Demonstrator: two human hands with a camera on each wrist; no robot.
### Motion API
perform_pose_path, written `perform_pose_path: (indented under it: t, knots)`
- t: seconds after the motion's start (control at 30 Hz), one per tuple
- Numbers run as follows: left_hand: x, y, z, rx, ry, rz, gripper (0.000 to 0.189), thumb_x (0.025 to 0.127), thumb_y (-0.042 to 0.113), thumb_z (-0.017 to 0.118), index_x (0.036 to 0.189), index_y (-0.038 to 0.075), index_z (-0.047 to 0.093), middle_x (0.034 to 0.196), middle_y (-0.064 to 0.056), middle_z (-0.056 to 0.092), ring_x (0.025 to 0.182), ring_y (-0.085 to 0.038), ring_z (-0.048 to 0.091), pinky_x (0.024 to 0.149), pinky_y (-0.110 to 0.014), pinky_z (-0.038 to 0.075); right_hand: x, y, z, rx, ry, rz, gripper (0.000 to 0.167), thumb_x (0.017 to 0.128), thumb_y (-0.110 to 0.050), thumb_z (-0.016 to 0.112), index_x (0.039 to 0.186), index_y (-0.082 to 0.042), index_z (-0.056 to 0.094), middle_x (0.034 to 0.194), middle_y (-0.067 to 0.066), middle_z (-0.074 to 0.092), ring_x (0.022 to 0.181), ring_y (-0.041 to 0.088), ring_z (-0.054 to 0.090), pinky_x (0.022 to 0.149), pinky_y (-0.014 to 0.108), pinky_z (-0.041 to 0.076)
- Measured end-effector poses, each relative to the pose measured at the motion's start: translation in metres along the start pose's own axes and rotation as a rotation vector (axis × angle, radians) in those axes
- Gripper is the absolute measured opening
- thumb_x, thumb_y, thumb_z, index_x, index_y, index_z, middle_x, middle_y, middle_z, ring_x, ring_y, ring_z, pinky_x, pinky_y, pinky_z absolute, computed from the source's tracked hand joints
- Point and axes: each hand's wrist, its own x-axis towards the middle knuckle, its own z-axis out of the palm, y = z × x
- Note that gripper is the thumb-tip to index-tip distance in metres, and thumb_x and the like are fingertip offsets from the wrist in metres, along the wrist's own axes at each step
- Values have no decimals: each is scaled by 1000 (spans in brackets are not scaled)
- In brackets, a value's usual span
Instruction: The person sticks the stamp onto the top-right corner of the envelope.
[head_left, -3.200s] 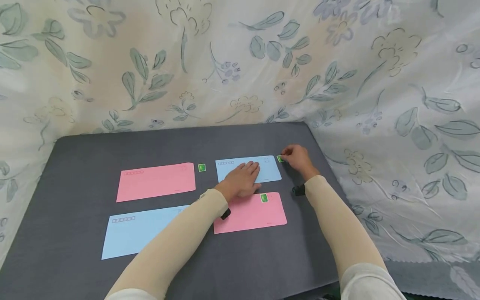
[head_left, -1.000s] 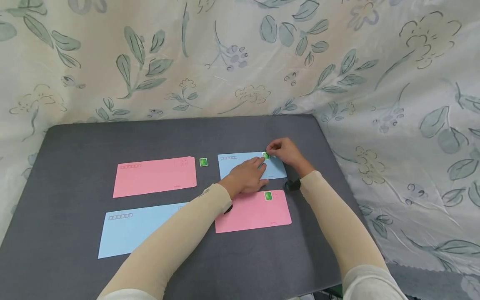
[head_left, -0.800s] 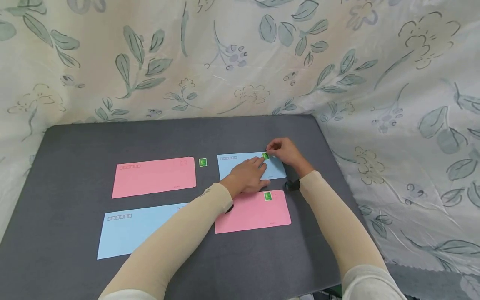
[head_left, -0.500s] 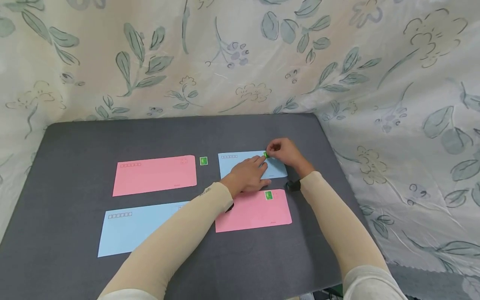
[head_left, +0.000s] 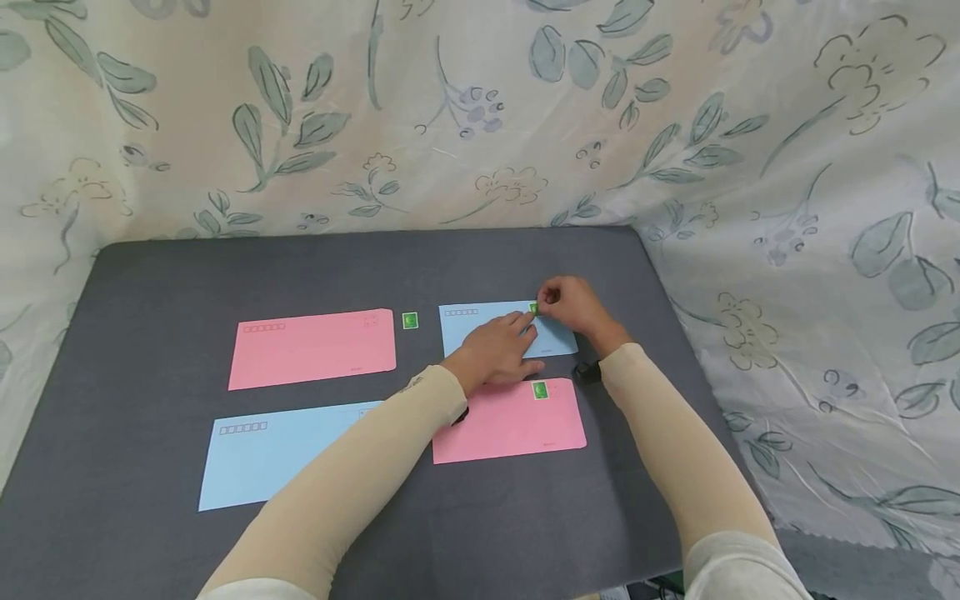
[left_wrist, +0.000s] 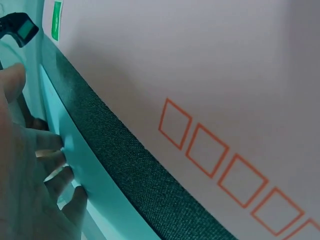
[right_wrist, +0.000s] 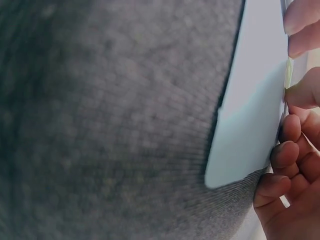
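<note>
Envelope one (head_left: 311, 350), pink, lies left of the left hand (head_left: 497, 348); envelope two (head_left: 258, 454), blue, lies left and nearer the person, partly behind that forearm. A loose stamp (head_left: 410, 321) is closer to the hand. Fingers spread, the left hand rests on envelope three (head_left: 555, 340), blue; just below, pink envelope four (head_left: 510, 429) bears an affixed stamp (head_left: 540, 390). The right hand (head_left: 576, 307) pinches a third stamp (head_left: 533, 308) at envelope three's far edge. Stamps should be light, thin, easily creased; best held by an edge. Totals: two pink envelopes, two blue, three stamps.
</note>
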Motion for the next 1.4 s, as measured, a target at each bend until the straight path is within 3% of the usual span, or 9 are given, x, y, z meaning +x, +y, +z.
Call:
perform_pose_path:
  t: [0.43, 0.7, 0.93, 1.2, 1.3, 1.4]
  knots:
    - [-4, 2, 0, -33, -20, -11, 79, 114, 62, 36, 173, 10, 28, 181, -7, 15, 166, -24, 13, 130, -34, 16, -4, 4, -3, 40, 20, 46, 8, 99, -7, 70, 94, -6, 76, 86, 8, 67, 81, 27, 59, 73, 40, 47]
    - [-4, 5, 5, -28, -17, 6, 80, 113, 63, 37, 172, 9, 29, 181, -8, 16, 166, -24, 13, 130, -34, 17, -12, 14, -3, 219, 36, 63, 10, 104, -8, 73, 102, -2, 81, 94, 10, 71, 84, 27, 60, 74, 38, 51]
    - [-6, 2, 5, -41, -15, -4, 82, 113, 64, 37, 173, 10, 25, 181, -7, 13, 166, -23, 11, 130, -35, 17, -10, 8, -3, 160, 10, 10, 8, 102, -8, 75, 97, -4, 80, 87, 7, 69, 82, 25, 60, 73, 37, 49]
    - [-3, -2, 7, -75, 10, 17, 85, 112, 65, 40, 173, 7, 25, 181, -9, 15, 166, -23, 13, 129, -37, 24, -8, 5, -3, 115, 17, 36, 9, 101, -9, 72, 97, -5, 80, 90, 7, 69, 84, 25, 60, 73, 37, 48]
    - [-2, -2, 6, -91, 54, -11, 82, 113, 61, 41, 172, 6, 27, 178, -12, 20, 164, -23, 20, 125, -37, 33, -9, 5, -3, 115, 17, 36, 9, 100, -8, 72, 97, -4, 80, 90, 7, 70, 84, 24, 60, 72, 36, 48]
    - [-1, -2, 3, -48, 118, -43, 73, 115, 54, 41, 170, 6, 34, 173, -14, 30, 159, -25, 29, 123, -41, 36, -10, 4, -2, 116, 18, 39, 9, 100, -8, 72, 97, -4, 80, 89, 6, 69, 83, 23, 59, 71, 35, 47]
